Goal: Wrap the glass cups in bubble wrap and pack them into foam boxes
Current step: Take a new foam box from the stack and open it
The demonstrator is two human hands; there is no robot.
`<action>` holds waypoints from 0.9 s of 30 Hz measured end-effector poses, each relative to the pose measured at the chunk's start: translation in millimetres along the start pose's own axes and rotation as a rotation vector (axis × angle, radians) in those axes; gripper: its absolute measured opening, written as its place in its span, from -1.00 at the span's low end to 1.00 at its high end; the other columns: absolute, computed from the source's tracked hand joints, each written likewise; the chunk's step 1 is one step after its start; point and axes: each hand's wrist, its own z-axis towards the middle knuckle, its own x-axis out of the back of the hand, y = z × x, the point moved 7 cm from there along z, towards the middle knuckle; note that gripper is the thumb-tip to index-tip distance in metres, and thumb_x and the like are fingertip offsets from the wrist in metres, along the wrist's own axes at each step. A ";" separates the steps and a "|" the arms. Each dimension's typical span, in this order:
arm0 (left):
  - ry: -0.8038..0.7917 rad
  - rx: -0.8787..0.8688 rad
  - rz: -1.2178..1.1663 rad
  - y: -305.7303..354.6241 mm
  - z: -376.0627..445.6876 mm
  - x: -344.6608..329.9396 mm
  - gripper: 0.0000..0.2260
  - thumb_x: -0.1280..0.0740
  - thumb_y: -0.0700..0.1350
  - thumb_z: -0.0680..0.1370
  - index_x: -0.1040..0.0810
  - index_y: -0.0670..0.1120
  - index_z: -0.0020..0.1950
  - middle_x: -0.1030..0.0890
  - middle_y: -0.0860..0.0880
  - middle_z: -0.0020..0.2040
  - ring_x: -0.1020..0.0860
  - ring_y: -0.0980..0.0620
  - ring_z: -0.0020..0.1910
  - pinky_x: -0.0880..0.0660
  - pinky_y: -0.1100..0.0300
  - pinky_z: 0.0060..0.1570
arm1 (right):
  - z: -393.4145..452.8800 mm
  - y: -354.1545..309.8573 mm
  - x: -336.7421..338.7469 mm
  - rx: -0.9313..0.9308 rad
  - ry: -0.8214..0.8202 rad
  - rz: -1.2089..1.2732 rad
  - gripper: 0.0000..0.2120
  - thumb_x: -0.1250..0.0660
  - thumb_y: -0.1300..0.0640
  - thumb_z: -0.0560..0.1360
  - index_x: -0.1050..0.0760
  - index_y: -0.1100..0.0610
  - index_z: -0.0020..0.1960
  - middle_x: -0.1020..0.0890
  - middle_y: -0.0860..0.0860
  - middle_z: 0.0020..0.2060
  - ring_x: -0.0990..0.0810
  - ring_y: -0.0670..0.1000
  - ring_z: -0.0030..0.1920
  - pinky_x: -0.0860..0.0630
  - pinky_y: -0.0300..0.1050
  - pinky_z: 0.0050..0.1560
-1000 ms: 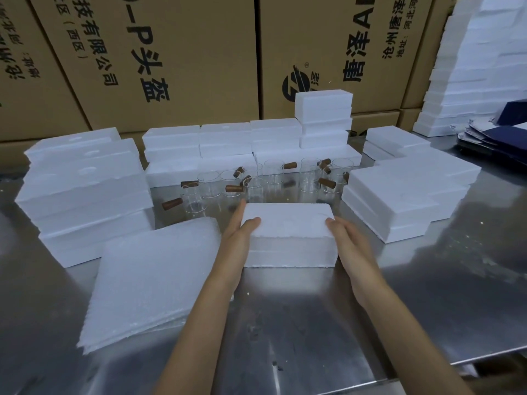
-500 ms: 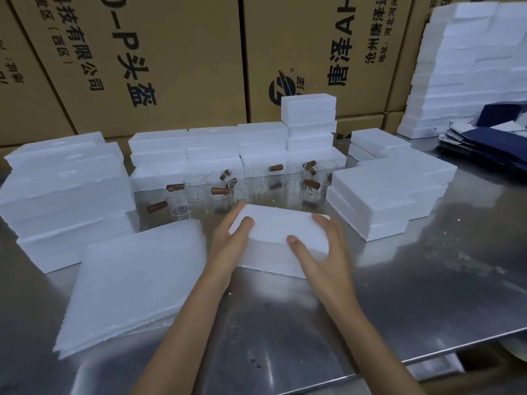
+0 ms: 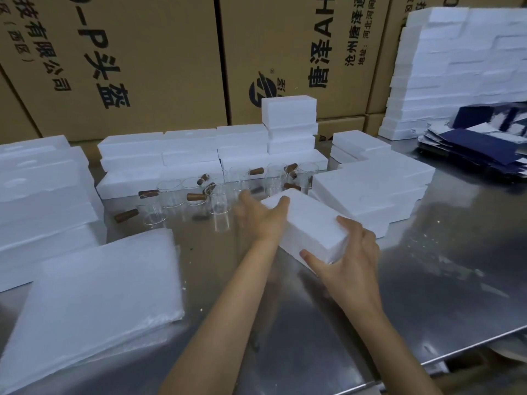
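We observe both hands on one white foam box near the middle of the steel table. The box sits skewed, one corner pointing toward us, and we cannot tell whether it is lifted clear of the table. Left hand: grip closed on the far left end of the box, thumb on top, fingers behind it. Right hand: grip closed on the near right corner, thumb along the lower side face, fingers curled over the top edge.

Just behind the box stands a cluster of clear glass cups with brown wooden handles, upright on the table, unwrapped. At the near left lies a stack of white bubble wrap sheets, flat, well apart from both hands.

More foam boxes are stacked at left, along the back, at right just beside the held box, and high at far right. Flattened dark blue cartons lie at the right rear. Brown cardboard cartons with printed characters form the backdrop.
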 end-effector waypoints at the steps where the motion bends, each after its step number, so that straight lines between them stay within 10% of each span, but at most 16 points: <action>1: 0.000 0.021 -0.063 1.3 -7.6 -9.1 -0.26 -0.47 0.13 0.42 -0.22 -0.02 0.50 -0.29 -0.12 0.42 -0.46 -0.14 0.25 -0.48 0.05 0.20 | 2.1 3.6 3.3 -0.026 0.031 -0.003 -0.18 -0.58 -0.15 0.26 -0.23 -0.11 0.38 -0.31 0.03 0.28 -0.31 0.11 0.31 -0.40 0.05 0.26; 8: -0.127 0.023 -0.298 -0.5 -38.6 -70.2 -0.28 -0.53 0.00 0.32 -0.31 -0.11 0.40 -0.46 -0.10 0.28 -0.56 -0.08 0.17 -0.55 -0.03 0.19 | 1.4 3.8 22.8 -0.056 0.244 -0.223 -0.20 -0.51 -0.14 0.38 -0.25 0.02 0.50 -0.18 0.17 0.50 -0.20 0.22 0.45 -0.25 0.19 0.37; 11: -0.114 -0.004 -0.279 7.7 -38.4 -80.6 -0.36 -0.51 -0.03 0.38 -0.31 -0.12 0.37 -0.41 -0.13 0.31 -0.53 -0.13 0.21 -0.53 -0.05 0.21 | -9.0 -21.8 27.1 0.199 0.376 -0.249 -0.54 -0.41 0.07 0.50 -0.41 0.10 0.36 -0.44 0.15 0.30 -0.45 0.22 0.23 -0.36 0.15 0.15; 20: -0.282 0.046 -0.126 19.3 -26.3 -105.7 -0.35 -0.50 0.12 0.44 -0.30 -0.15 0.35 -0.38 -0.05 0.21 -0.50 -0.09 0.22 -0.49 0.15 0.14 | -0.8 -7.9 -13.9 0.118 -0.159 0.021 -0.73 -0.22 0.12 0.58 -0.33 -0.08 0.25 -0.59 -0.15 -0.25 -0.54 -0.14 -0.33 -0.38 -0.23 -0.38; 27: -0.464 0.130 -0.338 1.7 -27.8 -112.9 -0.58 -0.39 0.26 0.49 -0.44 -0.01 0.14 -0.61 -0.04 -0.05 -0.60 0.04 -0.17 -0.54 0.18 -0.16 | 38.5 21.4 -23.5 -0.059 -0.212 0.237 -0.49 -0.21 0.35 0.50 -0.35 0.10 0.42 -0.57 -0.03 0.26 -0.52 -0.04 0.30 -0.40 -0.23 0.22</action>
